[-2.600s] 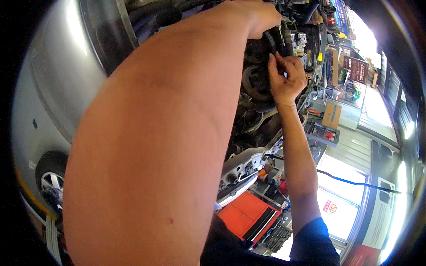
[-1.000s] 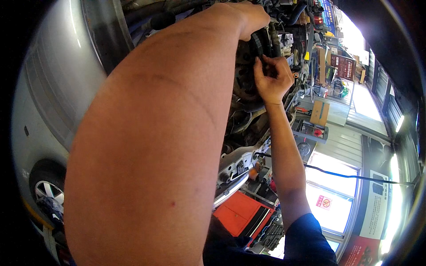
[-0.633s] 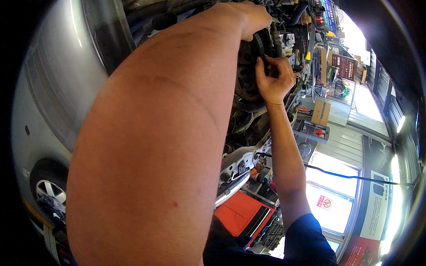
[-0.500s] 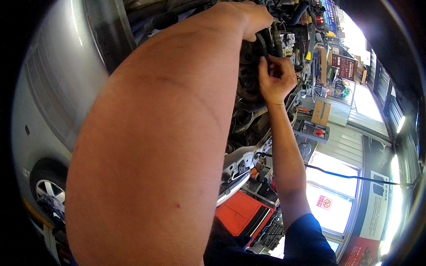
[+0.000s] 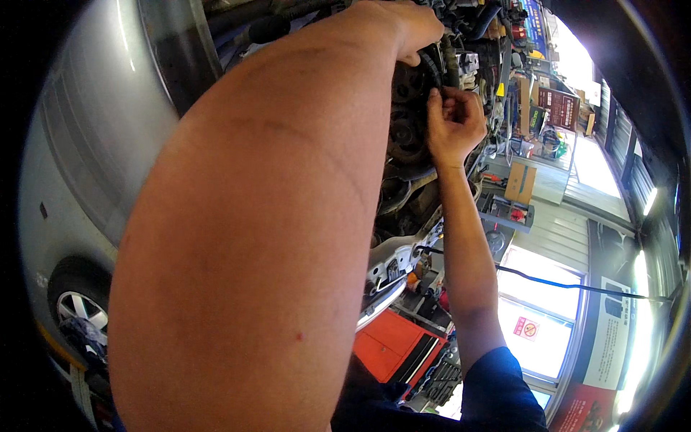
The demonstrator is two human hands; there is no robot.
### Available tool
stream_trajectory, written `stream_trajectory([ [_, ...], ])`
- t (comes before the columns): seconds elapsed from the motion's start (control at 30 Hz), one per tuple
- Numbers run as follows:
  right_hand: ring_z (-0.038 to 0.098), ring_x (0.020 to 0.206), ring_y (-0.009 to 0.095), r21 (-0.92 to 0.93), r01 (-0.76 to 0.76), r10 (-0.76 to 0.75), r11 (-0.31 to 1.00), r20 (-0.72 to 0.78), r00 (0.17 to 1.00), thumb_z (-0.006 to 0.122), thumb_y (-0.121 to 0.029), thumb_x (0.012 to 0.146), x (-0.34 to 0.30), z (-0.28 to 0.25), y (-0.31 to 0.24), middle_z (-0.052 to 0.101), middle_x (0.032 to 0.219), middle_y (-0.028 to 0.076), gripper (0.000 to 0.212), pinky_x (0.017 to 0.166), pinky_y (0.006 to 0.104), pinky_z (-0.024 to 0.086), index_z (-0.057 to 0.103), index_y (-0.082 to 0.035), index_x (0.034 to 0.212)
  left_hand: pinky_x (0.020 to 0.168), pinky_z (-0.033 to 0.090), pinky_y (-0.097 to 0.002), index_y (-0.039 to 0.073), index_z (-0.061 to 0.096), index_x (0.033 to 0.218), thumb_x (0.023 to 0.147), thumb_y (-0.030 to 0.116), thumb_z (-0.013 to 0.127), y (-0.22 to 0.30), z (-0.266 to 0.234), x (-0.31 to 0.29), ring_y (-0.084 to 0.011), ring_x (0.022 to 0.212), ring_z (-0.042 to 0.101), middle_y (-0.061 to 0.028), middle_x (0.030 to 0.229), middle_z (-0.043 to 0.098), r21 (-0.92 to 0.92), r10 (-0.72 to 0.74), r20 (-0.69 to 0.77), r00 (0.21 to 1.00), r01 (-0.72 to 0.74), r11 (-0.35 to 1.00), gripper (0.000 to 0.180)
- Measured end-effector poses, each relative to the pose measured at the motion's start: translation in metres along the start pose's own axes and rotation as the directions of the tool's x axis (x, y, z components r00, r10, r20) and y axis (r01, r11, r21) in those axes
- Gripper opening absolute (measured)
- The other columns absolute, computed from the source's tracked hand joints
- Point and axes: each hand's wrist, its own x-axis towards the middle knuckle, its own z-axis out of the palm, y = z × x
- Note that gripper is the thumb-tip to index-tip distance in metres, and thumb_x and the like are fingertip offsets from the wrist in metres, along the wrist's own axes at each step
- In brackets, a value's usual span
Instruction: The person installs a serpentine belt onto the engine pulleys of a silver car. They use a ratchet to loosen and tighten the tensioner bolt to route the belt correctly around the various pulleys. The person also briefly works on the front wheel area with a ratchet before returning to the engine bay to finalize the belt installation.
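Note:
My left forearm fills the middle of the view, and my left hand (image 5: 412,30) reaches into the engine bay at the top. Its fingers curl away from view with the thumb bent below them; whatever they grip is hidden. Just right of and below it, my right hand (image 5: 458,128) is closed, thumb and curled fingers at a black ribbed belt (image 5: 431,66). Beside that hand are dark round pulleys (image 5: 407,135), partly covered by my left forearm.
Hoses and engine parts (image 5: 468,65) crowd the top. Below stands a red tool cabinet (image 5: 389,345) beside sockets and tools. A silver car body panel (image 5: 101,122) and a wheel (image 5: 80,306) lie at left. A thin black cable (image 5: 561,285) crosses before the window at right.
My right hand has shifted slightly to the right, and more of the pulleys shows beside it. The left forearm has moved a little to the right; the left hand stays nearly in place.

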Motion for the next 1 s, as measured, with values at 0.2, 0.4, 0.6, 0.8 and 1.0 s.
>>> stream_trajectory([
  [0.2, 0.053, 0.059, 0.014, -0.062, 0.026, -0.026, 0.998, -0.002, 1.0, 0.085, -0.013, 0.082, 0.0, 0.0, -0.002, 0.057, 0.073, 0.003, 0.017, 0.058, 0.0276, 0.045, 0.071, -0.005, 0.087, 0.092, 0.058, -0.0463, 0.0, 0.075, 0.105, 0.086, 0.005, 0.08, 0.0, 0.001, 0.002, -0.0402, 0.11, 0.071, -0.0231, 0.114, 0.073, -0.029, -0.027, 0.005, 1.0, 0.027, 0.999, 0.02],
  [0.4, 0.054, 0.059, 0.015, -0.097, 0.036, -0.035, 0.995, 0.01, 0.999, 0.084, -0.013, 0.081, 0.0, 0.001, -0.007, 0.058, 0.073, 0.003, 0.016, 0.057, 0.0285, 0.046, 0.071, -0.006, 0.087, 0.091, 0.058, -0.0458, 0.001, 0.075, 0.104, 0.086, 0.005, 0.079, -0.003, 0.002, 0.0, -0.0396, 0.108, 0.071, -0.0231, 0.111, 0.074, -0.054, 0.001, -0.011, 1.0, -0.002, 0.999, 0.019],
  [0.6, 0.054, 0.058, 0.015, -0.104, 0.071, -0.068, 0.992, 0.032, 0.997, 0.084, -0.014, 0.082, 0.001, 0.004, -0.011, 0.058, 0.074, 0.003, 0.017, 0.054, 0.0286, 0.044, 0.071, -0.006, 0.09, 0.089, 0.057, -0.0458, -0.004, 0.074, 0.101, 0.088, 0.008, 0.078, -0.003, -0.006, -0.003, -0.04, 0.105, 0.072, -0.0257, 0.106, 0.074, 0.022, 0.073, -0.013, 0.997, -0.073, 0.997, 0.018],
  [0.8, 0.055, 0.058, 0.016, 0.01, 0.046, -0.046, 0.999, 0.017, 0.999, 0.083, -0.01, 0.081, -0.008, -0.016, -0.03, 0.062, 0.078, 0.006, 0.017, 0.053, 0.0276, 0.045, 0.071, -0.005, 0.093, 0.075, 0.055, -0.0522, -0.007, 0.073, 0.085, 0.09, 0.017, 0.077, 0.019, -0.019, 0.017, -0.0415, 0.084, 0.072, -0.0293, 0.091, 0.072, 0.176, -0.047, 0.327, 0.944, -0.012, 0.984, 0.026],
  [1.0, 0.067, 0.067, 0.022, 0.384, -0.408, 0.18, 0.828, 0.508, 0.842, 0.076, -0.002, 0.085, -0.08, 0.01, -0.134, 0.068, 0.085, 0.013, 0.02, 0.062, 0.0324, 0.055, 0.072, -0.002, 0.105, 0.079, 0.055, -0.0504, -0.008, 0.074, 0.084, 0.092, 0.027, 0.076, -0.007, -0.012, 0.025, -0.0399, 0.085, 0.073, -0.0288, 0.084, 0.071, 0.32, 0.029, 0.174, 0.984, -0.084, 0.944, 0.035],
])
